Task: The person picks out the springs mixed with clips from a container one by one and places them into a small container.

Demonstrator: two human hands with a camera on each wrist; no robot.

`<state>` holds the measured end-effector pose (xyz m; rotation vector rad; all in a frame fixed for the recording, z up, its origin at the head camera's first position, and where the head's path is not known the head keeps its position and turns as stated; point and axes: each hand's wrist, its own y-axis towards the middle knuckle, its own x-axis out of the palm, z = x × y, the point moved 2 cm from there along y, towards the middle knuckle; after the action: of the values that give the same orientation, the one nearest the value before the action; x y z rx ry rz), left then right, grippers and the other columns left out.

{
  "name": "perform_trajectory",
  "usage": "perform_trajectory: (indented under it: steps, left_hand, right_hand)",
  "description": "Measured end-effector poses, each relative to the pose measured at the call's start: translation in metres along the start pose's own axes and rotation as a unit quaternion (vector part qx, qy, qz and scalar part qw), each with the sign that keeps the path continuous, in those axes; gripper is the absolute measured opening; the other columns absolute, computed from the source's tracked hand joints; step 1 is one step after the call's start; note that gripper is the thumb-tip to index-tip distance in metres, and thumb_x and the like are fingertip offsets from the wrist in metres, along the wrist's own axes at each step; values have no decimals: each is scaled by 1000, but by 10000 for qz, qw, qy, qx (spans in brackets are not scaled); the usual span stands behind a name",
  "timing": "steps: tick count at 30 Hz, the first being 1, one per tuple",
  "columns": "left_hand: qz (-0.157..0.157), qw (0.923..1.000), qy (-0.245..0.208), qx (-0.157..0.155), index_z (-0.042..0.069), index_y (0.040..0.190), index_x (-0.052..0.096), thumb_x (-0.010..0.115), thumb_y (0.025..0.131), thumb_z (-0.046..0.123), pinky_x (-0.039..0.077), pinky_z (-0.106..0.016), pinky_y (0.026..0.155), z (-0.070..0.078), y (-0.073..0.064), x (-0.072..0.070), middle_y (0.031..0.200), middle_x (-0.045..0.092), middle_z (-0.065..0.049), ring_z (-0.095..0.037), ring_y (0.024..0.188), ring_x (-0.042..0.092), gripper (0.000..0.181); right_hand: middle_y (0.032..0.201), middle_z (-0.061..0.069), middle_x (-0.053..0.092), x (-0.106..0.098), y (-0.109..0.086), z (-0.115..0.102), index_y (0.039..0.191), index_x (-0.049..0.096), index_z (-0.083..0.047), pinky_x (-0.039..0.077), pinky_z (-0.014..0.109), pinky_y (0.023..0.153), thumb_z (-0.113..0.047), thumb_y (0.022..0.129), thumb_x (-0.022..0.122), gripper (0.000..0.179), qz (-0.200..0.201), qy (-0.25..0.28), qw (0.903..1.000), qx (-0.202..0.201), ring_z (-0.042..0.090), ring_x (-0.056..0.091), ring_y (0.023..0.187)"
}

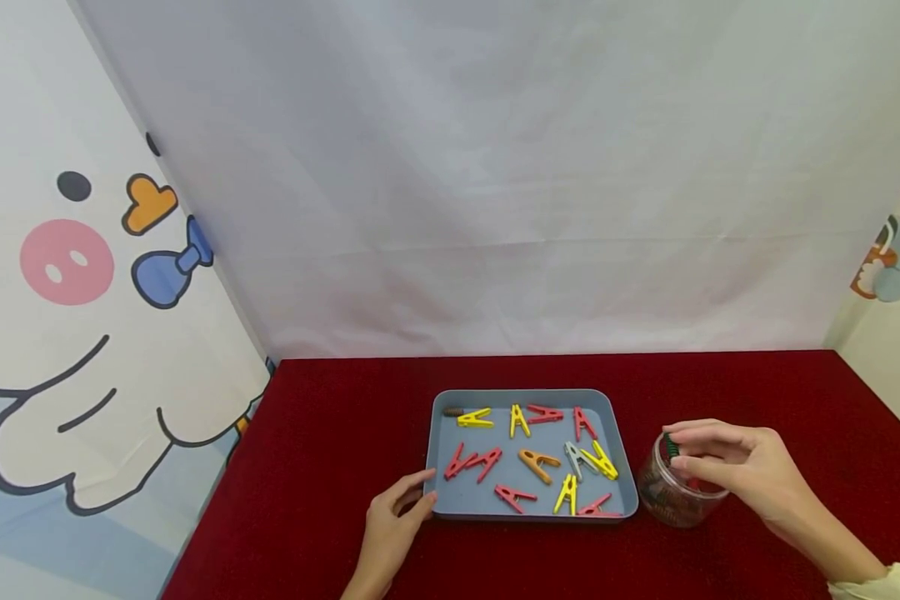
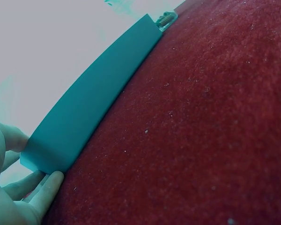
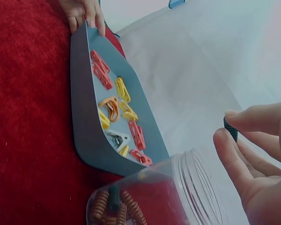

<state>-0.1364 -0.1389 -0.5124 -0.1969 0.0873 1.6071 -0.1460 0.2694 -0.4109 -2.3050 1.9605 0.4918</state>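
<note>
My left hand [image 1: 393, 521] grips the near-left corner of a shallow blue-grey tray [image 1: 525, 519]; in the left wrist view its fingers bend about the tray's corner. Spread over the tray are several spring clothespins, among them an orange clothespin [image 1: 538, 464] and a yellow clothespin [image 1: 520, 422]. Between thumb and fingertips my right hand [image 1: 742, 467] pinches a small dark green ribbed piece [image 3: 231, 129], at the mouth of a clear jar [image 1: 675, 500]. Inside the jar lie several brown ribbed pieces [image 3: 99, 205] and a dark green one.
A brown ribbed piece [image 1: 453, 412] lies in the tray's far-left corner. Dark red cloth [image 1: 330, 433] covers the table. A white curtain [image 1: 532, 208] hangs behind it, and a cartoon-printed sheet [image 1: 67, 375] stands on the left.
</note>
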Motion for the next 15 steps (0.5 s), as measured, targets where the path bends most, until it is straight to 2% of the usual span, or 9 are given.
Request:
perform_trajectory:
  steps: [8,15]
  left_hand:
    - [2,10000,-9,-32,14,122,65,67,89,20,52,-26,77,0,0,0,129,56,-8,-23,109,57,33]
    - [12,10000,-57,-52,15,122,65,68,89,21,52,-27,77,0,0,0,129,56,-7,-22,109,57,34]
  right_hand:
    - [114,3,66,-10,-4,4,109,68,2,56,37,67,-6,87,68,24,81,-279,9996,63,13,67,89]
    - [114,3,66,-14,-5,7,111,66,5,56,35,67,-3,86,68,26,60,-268,9996,3,17,68,88]
